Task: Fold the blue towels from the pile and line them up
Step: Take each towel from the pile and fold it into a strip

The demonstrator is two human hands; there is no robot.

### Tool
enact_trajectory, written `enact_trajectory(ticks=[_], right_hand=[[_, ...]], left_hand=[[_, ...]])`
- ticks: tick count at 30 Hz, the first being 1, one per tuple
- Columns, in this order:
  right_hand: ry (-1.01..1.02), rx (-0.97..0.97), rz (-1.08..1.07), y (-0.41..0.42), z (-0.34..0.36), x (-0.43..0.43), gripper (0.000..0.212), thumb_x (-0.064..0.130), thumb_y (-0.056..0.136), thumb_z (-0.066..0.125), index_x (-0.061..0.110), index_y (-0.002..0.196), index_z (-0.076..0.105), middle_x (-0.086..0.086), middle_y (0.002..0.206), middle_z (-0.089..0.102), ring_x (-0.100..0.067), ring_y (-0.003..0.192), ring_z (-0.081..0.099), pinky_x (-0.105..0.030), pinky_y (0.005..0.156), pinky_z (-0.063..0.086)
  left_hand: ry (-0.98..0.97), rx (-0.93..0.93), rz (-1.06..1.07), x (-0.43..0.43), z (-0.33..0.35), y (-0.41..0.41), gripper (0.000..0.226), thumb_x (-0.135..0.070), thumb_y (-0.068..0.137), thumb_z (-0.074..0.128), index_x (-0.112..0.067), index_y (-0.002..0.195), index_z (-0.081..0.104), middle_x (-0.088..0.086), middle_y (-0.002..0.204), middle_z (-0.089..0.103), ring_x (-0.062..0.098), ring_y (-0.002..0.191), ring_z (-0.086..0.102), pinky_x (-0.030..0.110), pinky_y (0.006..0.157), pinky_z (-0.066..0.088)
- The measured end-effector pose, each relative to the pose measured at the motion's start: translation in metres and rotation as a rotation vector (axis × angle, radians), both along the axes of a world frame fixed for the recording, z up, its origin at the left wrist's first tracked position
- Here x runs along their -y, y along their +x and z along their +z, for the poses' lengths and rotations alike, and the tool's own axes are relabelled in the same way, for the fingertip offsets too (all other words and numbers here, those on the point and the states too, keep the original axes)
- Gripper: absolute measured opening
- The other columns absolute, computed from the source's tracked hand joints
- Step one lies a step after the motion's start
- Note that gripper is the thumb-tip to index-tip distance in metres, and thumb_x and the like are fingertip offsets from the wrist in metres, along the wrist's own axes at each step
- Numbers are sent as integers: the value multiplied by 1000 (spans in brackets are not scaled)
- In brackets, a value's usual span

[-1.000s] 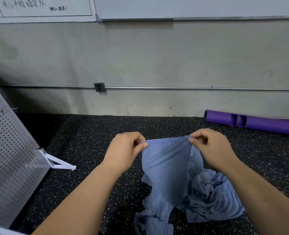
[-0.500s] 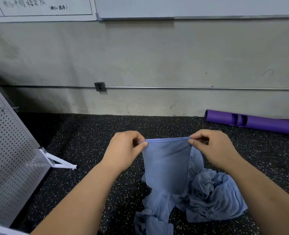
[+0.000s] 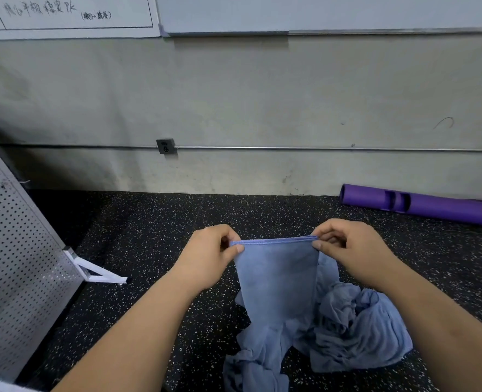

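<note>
**Towel held up by its hem, one grip at each top corner**

A perforated panel (image 3: 16, 250) leans at the left edge of the floor (image 3: 149, 236). To its right, the left grip (image 3: 208, 256) pinches the left top corner of the towel (image 3: 276, 278) between thumb and forefinger. The stitched hem runs taut and level, left to right, across to the right grip (image 3: 350, 250), which pinches the other corner the same way. Each grip has its own corner, so neither is nearer, and the sheet hangs straight down between them.

The towel is thin, soft and blue. It is smooth in its upper part and bunches toward its lower end. Whether that end is free of the crumpled cloth beneath, I cannot tell.

The pile (image 3: 355, 329) lies rumpled on the floor below and right of the right grip, well apart from the far edge at the wall. A purple roller (image 3: 421, 206) lies along that far edge, at the right.

The fold probably calls for lifting the lower end clear of the pile first.
</note>
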State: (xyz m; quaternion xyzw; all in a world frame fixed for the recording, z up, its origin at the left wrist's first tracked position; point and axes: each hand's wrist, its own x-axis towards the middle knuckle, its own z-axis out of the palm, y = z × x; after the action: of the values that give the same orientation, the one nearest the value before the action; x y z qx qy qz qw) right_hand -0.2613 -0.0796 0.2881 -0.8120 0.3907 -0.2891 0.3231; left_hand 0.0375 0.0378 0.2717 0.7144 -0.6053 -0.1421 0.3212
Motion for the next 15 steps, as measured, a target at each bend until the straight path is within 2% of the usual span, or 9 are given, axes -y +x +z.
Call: enact_trajectory(ticks=[5, 7, 11, 15], right_hand=[[89, 92, -11, -3, 3, 4, 22, 5, 89, 82, 23, 101, 81, 5, 91, 81, -12, 86, 76, -19, 81, 58], [120, 139, -15, -4, 6, 4, 19, 6, 89, 83, 20, 101, 81, 2, 92, 81, -15, 90, 77, -21, 85, 59], [156, 201, 9, 0, 9, 0, 14, 8, 93, 78, 19, 102, 78, 1, 96, 81, -14, 95, 76, -17, 86, 56], [138, 288, -4, 12, 11, -11, 17, 5, 93, 77, 20, 101, 79, 3, 90, 80, -8, 88, 75, -15, 81, 55]], left_hand=[[-99, -432, 18, 2, 8, -1, 7, -19, 88, 87, -21, 90, 80, -2, 85, 77, 6, 78, 67, 24, 79, 54], [-164, -523, 22, 0, 14, -1, 7, -16, 87, 88, -19, 91, 83, 1, 85, 79, 8, 79, 69, 24, 79, 57], [-233, -498, 57, -2, 18, -2, 6, -17, 92, 83, -23, 93, 82, -1, 83, 78, 9, 78, 70, 19, 75, 54], [-201, -234, 151, 2, 7, 3, 8, -25, 96, 78, -33, 94, 77, -12, 82, 73, 8, 75, 66, 27, 72, 53]])
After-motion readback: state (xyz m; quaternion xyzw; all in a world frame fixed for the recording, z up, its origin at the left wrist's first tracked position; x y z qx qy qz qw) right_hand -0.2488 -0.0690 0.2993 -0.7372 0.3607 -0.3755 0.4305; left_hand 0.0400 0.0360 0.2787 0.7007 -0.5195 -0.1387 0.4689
